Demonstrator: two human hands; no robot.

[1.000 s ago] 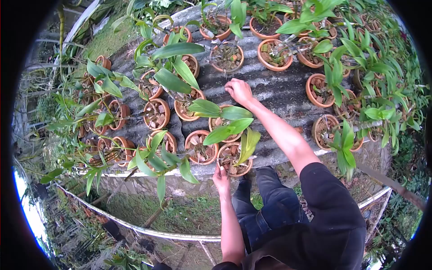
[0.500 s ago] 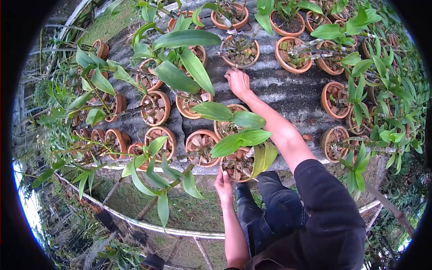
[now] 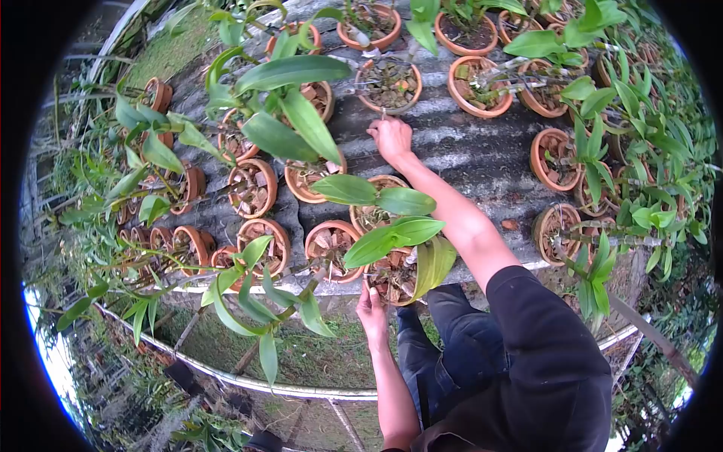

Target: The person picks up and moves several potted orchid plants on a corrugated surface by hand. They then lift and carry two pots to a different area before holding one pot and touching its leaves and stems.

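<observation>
Just past the right hand (image 3: 392,141), a clay pot (image 3: 389,84) of chunky potting mix is sitting right by the fingertips. That hand is curling mostly closed at the near rim, but I can't tell whether it's actually pinching anything. Back toward the body, the left hand (image 3: 372,313) is holding its fingers close together against the side of the front pot (image 3: 392,277); can't really make out whether it's gripping the rim or only touching it.

Looks to me like one pot is getting steadied while the other is getting handled. That's calling for a light touch at the rim, plus care around the yellowish leaf (image 3: 434,265) hanging beside the left hand.

Under the right arm, the wavy roofing sheet (image 3: 482,184) is looking ridged and stained, so pots could be rocking. More potted plants are crowding both sides, and grass (image 3: 301,354) is showing beyond the left hand.
</observation>
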